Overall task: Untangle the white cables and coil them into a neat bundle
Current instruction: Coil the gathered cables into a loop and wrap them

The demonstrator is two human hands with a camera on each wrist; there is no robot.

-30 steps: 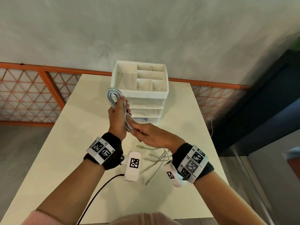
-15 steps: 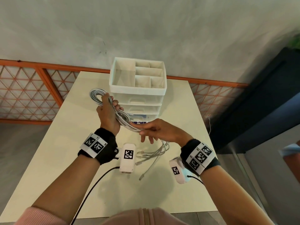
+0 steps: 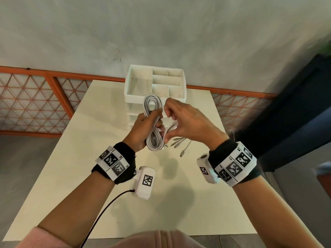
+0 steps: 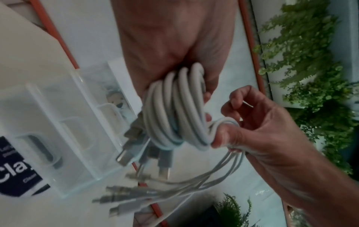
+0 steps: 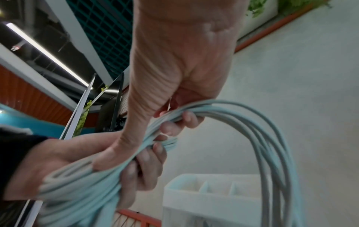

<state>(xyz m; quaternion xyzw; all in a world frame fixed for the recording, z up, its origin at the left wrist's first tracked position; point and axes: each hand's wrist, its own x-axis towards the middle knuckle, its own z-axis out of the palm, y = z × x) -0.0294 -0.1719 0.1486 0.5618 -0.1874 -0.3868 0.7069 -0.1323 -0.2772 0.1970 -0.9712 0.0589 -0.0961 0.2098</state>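
Above the table point(image 3: 75, 158) — both hands point(image 3: 143, 127) grip coiled white cables point(image 3: 153, 122).

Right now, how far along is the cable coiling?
Mostly done: the left hand grips a tidy coil of white cable. In hand: the right hand is wrapping the loose strands around its middle. Left: the connector ends hang free and need tucking in.

A white drawer organizer point(image 3: 155, 86) stands on the pale table point(image 3: 75, 158), by an orange lattice fence point(image 3: 35, 104).
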